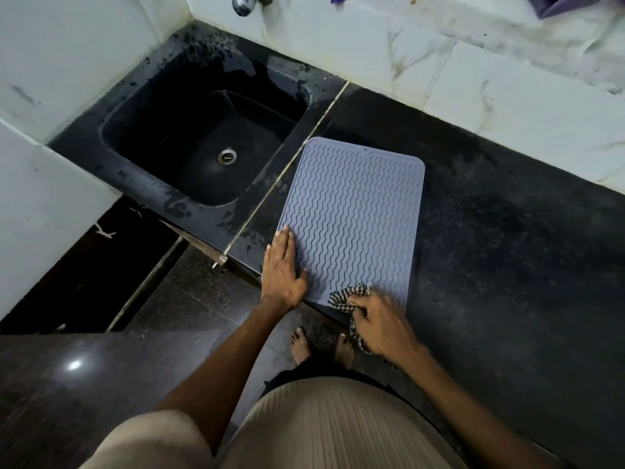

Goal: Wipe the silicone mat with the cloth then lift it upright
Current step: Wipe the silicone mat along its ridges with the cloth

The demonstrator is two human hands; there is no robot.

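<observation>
The grey-blue rectangular silicone mat [351,214] with wavy ridges lies flat on the black speckled stone countertop [507,248], just to the right of the black rectangular sink basin [203,143] and its round metal drain [226,156]. The left hand [282,269] rests palm-down on the mat's near left edge, fingers straight and close together. The right hand [378,323], slightly blurred, has its fingers curled round a bunched black-and-white checked cloth [348,297], which touches the mat's near right corner and hangs partly over the counter's front edge. White marble-pattern wall tiles [439,62] border the counter at the rear. A chrome tap fitting [243,3] is mounted above the sink. Bare feet [321,346] stand on the dark floor [101,367] below.
</observation>
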